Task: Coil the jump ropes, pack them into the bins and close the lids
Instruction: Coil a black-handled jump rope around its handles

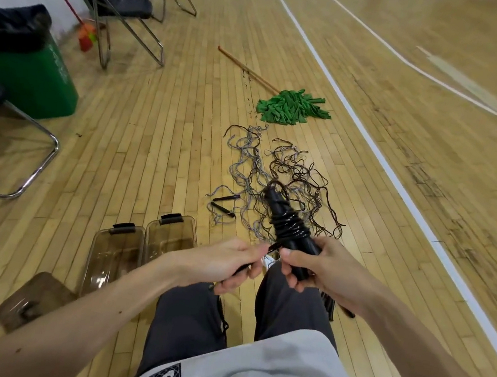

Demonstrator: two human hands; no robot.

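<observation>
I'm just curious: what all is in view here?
Coiled jump rope bundle: one, black, in both hands.
Loose tangled jump ropes: several, grey and brown, floor ahead.
Clear plastic bins: two, smoky brown, floor left.
Flat plastic lid: one, brown, beside bins.
Strip mop: one, green, beyond ropes.
Folding metal chairs: three, black, left.
Plastic trash can: one, green, left.
Broom: one, red, by wall.
Left hand: grip on rope end.
Right hand: grip on bundle.

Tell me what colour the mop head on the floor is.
The mop head is green, shown best in the head view.
</observation>
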